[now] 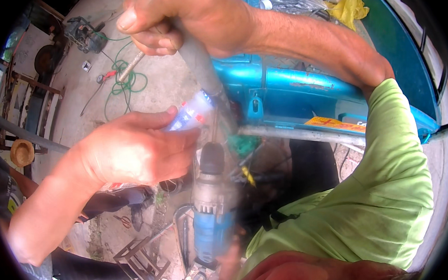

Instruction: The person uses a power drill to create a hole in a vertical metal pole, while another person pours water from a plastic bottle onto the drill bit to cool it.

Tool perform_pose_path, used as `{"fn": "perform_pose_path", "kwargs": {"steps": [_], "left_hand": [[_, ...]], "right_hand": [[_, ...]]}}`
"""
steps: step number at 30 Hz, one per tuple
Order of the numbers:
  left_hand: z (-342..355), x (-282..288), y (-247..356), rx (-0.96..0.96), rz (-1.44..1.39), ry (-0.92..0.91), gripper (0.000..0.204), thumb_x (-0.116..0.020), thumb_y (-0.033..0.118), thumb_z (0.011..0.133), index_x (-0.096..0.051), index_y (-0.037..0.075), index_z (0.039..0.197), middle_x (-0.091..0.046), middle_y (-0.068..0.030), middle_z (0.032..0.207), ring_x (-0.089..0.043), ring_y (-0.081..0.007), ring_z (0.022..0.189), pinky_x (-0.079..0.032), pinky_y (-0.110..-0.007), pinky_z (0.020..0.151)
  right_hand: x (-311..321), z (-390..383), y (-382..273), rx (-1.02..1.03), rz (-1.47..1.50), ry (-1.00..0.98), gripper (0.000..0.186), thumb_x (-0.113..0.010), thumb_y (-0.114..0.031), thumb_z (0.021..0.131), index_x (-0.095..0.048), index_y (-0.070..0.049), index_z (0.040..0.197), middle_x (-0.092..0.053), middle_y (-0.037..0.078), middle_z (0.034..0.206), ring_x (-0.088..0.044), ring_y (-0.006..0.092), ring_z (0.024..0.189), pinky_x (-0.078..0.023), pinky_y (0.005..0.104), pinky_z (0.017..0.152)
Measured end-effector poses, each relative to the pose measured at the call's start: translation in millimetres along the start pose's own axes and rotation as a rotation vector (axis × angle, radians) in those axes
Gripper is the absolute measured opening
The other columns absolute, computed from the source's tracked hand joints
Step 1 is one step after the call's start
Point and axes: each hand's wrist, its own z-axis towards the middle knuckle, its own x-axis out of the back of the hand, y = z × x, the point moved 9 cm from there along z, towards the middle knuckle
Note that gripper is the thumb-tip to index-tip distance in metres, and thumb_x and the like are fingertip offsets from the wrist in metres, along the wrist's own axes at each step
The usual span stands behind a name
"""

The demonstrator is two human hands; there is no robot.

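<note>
My right hand, reaching across from the right with a green sleeve, is closed around a slim ridged metal rod whose lower end sticks out below the fingers. My left hand grips a small whitish tube or bottle with blue and red markings, smeared by motion. A blurred grey bar runs down from beside my right hand, past the bottle's tip. Below the left hand a power drill, blue with a black chuck, points upward. A blurred skin-toned shape lies beside its lower end.
A bright blue vehicle bed stands at right, with a yellow bag in it. Far left are a machine and tangled green cord. A metal frame stands below. Another person's dark-clothed leg extends from the left.
</note>
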Motion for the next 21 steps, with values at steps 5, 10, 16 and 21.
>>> {"fn": "perform_pose_path", "kwargs": {"steps": [5,10,16,21], "left_hand": [[-1,0,-5,0.022,0.013,0.011,0.013,-0.068,0.008,0.078,-0.066,0.006,0.09,-0.069,-0.0054,0.09,-0.07,-0.0208,0.083,-0.057,-0.036,0.067],[-19,-1,10,0.202,0.028,0.091,0.012,-0.067,0.01,0.081,-0.066,0.004,0.092,-0.068,-0.0069,0.089,-0.069,-0.0212,0.082,-0.056,-0.036,0.068],[-88,-59,58,0.829,-0.321,0.523,0.013,-0.066,0.013,0.085,-0.065,0.003,0.094,-0.068,-0.0086,0.087,-0.068,-0.0217,0.08,-0.055,-0.036,0.069],[-139,-159,139,1.332,-0.651,0.85,0.015,-0.065,0.015,0.089,-0.064,0.001,0.096,-0.068,-0.01,0.086,-0.067,-0.0221,0.079,-0.054,-0.036,0.069]], "right_hand": [[2,-3,-3,-0.046,-0.03,0.021,0.032,-0.062,-0.034,0.098,-0.058,-0.013,0.074,-0.05,-0.003,0.06,-0.043,0.0076,0.05,-0.038,0.0248,0.049],[2,9,17,0.007,-0.013,-0.022,0.032,-0.063,-0.035,0.097,-0.063,-0.009,0.078,-0.053,0.001,0.062,-0.047,0.0107,0.052,-0.041,0.0287,0.053],[10,0,16,0.017,0.004,0.117,0.024,-0.065,-0.022,0.093,-0.073,0.0,0.086,-0.057,0.005,0.065,-0.048,0.0117,0.055,-0.041,0.031,0.057],[6,2,14,0.038,-0.01,0.09,0.025,-0.065,-0.023,0.094,-0.073,-0.001,0.088,-0.057,0.005,0.064,-0.049,0.0122,0.055,-0.041,0.0314,0.057]]}}
